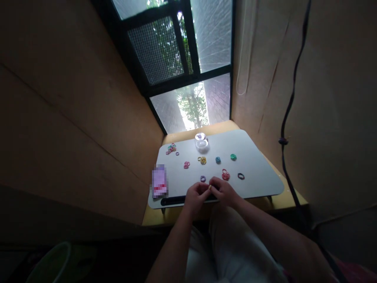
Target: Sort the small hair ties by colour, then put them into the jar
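My left hand [196, 196] and my right hand [223, 191] meet at the near edge of the white lap table [256, 177]. Their fingertips pinch a small yellow hair tie [210, 187] between them; most of it is hidden. Just beyond my fingers lies a purple hair tie [203, 179]. A red pile of hair ties [226, 175] is close to my right hand, with a dark one [241, 176] to its right. Farther back sit pink [186, 165], yellow [203, 160], blue [218, 160] and green hair ties [233, 157] in separate groups.
A mixed-colour pile of hair ties [171, 148] lies at the back left. The clear round container [202, 145] stands at the back, under the window [191, 102]. On the left edge is a blurred purple packet [159, 181]. A dark cord [284, 118] hangs at right.
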### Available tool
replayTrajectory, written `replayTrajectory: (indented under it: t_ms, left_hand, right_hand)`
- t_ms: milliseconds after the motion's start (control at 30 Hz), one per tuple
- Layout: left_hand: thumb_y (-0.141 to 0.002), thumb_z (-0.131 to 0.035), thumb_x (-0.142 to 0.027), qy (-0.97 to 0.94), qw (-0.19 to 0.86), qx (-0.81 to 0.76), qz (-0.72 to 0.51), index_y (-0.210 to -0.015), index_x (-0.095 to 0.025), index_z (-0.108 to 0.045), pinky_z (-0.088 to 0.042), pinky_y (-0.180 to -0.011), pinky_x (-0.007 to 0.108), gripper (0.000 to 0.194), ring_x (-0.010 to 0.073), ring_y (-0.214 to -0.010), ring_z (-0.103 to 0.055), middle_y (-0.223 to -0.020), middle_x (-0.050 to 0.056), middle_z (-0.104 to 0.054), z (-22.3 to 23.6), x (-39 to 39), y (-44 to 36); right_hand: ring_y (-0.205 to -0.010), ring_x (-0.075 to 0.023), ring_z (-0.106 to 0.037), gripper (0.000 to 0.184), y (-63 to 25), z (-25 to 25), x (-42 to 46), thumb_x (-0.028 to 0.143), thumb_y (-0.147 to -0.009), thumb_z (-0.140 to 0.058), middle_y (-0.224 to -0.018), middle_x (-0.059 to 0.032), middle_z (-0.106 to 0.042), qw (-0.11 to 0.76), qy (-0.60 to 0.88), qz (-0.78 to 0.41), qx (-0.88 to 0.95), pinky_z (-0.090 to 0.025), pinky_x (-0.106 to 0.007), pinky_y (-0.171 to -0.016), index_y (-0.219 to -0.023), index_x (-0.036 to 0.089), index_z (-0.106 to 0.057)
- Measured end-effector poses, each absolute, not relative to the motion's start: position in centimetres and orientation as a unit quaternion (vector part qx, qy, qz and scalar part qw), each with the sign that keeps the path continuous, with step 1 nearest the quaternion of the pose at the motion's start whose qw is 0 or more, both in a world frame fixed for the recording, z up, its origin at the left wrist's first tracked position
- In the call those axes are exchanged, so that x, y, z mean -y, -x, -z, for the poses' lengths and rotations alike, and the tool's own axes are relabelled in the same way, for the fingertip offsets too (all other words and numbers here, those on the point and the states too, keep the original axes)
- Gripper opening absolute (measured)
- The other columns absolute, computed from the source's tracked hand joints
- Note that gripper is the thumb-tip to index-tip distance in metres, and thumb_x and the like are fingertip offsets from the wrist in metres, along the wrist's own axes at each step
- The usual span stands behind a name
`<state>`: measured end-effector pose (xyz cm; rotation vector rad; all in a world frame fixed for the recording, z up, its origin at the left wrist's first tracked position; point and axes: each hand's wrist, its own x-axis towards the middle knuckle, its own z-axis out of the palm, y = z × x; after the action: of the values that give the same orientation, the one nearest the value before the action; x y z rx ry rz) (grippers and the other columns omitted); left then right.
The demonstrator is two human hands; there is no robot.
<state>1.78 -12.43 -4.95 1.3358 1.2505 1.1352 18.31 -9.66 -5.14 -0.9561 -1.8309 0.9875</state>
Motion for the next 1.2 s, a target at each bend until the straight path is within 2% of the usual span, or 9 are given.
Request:
replayTrajectory:
  t_ms: [133,267,567,733,933,1200]
  left_hand:
    - [-0.074,-0.074,-0.042,-0.546,0.449,-0.536,-0.462,-0.082,-0.02,-0.072,-0.05,-0.065,0.029,0.023,0.0169,-0.067,-0.063,-0.072,0.004,-0.07,4.83,12.39,-1.97]
    - [-0.074,-0.073,-0.039,-0.531,0.482,-0.522,-0.461,-0.077,-0.018,-0.067,-0.045,-0.059,0.025,0.022,0.0123,-0.058,-0.057,-0.063,0.0,-0.064,4.7,12.23,-1.92]
    - [-0.072,-0.074,-0.045,-0.493,0.512,-0.512,-0.482,-0.077,-0.018,-0.061,-0.046,-0.06,0.026,0.031,0.012,-0.058,-0.058,-0.064,0.0,-0.065,4.74,12.27,-1.91]
    - [-0.073,-0.075,-0.043,-0.511,0.498,-0.515,-0.475,-0.08,-0.017,-0.064,-0.047,-0.062,0.025,0.03,0.0121,-0.061,-0.059,-0.068,0.001,-0.067,4.95,12.43,-1.92]
    - [-0.078,-0.072,-0.045,-0.518,0.509,-0.504,-0.468,-0.081,-0.014,-0.064,-0.046,-0.062,0.025,0.032,0.0123,-0.064,-0.06,-0.073,0.003,-0.068,5.33,12.36,-1.77]
    - [-0.078,-0.071,-0.041,-0.526,0.508,-0.505,-0.458,-0.08,-0.014,-0.062,-0.045,-0.062,0.024,0.028,0.0115,-0.062,-0.058,-0.067,0.0,-0.065,5.18,12.67,-2.02]
  right_hand:
    - [-0.061,-0.012,-0.045,0.008,-18.33,5.11,9.74,0.021,-0.085,-0.05,-0.067,0.004,-0.051,0.409,0.377,-0.401,0.728,-0.036,-0.025,-0.06,-0.077,0.019,-0.053]
    - [-0.061,-0.0125,-0.046,0.007,-18.34,5.18,9.73,0.02,-0.084,-0.048,-0.066,0.0037,-0.051,0.42,0.374,-0.419,0.713,-0.037,-0.025,-0.06,-0.078,0.02,-0.052]
    - [-0.058,-0.0129,-0.045,0.007,-18.33,5.6,9.55,0.022,-0.085,-0.048,-0.061,0.0043,-0.048,0.431,0.389,-0.429,0.692,-0.036,-0.026,-0.058,-0.079,0.021,-0.05]
    - [-0.059,-0.0132,-0.046,0.006,-18.39,5.39,9.69,0.021,-0.084,-0.049,-0.062,0.004,-0.05,0.426,0.39,-0.423,0.698,-0.036,-0.025,-0.058,-0.079,0.021,-0.051]
    - [-0.058,-0.0129,-0.046,0.009,-18.1,5.49,9.38,0.021,-0.083,-0.048,-0.062,0.0044,-0.049,0.469,0.393,-0.424,0.667,-0.037,-0.025,-0.058,-0.075,0.021,-0.049]
    - [-0.063,-0.0139,-0.048,0.01,-18.26,5.77,9.56,0.021,-0.085,-0.049,-0.067,0.003,-0.051,0.446,0.396,-0.376,0.709,-0.037,-0.027,-0.062,-0.075,0.021,-0.051]
